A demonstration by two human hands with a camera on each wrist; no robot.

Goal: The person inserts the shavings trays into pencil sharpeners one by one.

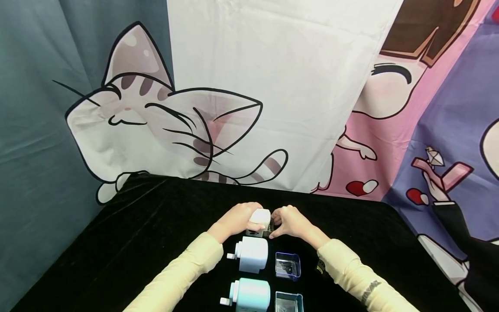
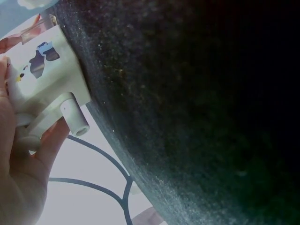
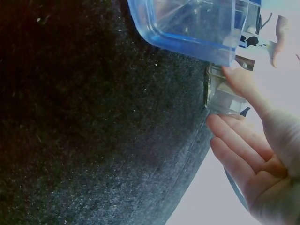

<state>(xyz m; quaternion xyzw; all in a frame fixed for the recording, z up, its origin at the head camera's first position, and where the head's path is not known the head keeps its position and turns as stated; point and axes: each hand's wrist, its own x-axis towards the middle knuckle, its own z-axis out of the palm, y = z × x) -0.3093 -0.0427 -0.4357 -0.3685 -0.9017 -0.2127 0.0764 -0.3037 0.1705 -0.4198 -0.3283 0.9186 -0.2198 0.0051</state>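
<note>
Near the table's middle, my left hand [image 1: 235,220] grips a white hand-crank pencil sharpener [image 1: 261,215] with dark printed patches. Its crank handle [image 2: 74,115] points toward the left wrist camera. On the opposite side, my right hand [image 1: 292,223] pinches a small clear shavings drawer [image 3: 222,91] between thumb and fingers, right against the sharpener's body. How far the drawer sits inside is hard to tell. Closer to me stand a pale blue sharpener [image 1: 254,252] and a turquoise sharpener [image 1: 253,291], cranks to the left.
A blue-tinted clear drawer [image 1: 287,265] lies right of the pale blue sharpener, and another clear drawer [image 1: 289,301] right of the turquoise one. Black cloth [image 1: 156,242] covers the table. A printed curtain [image 1: 288,86] hangs behind its far edge.
</note>
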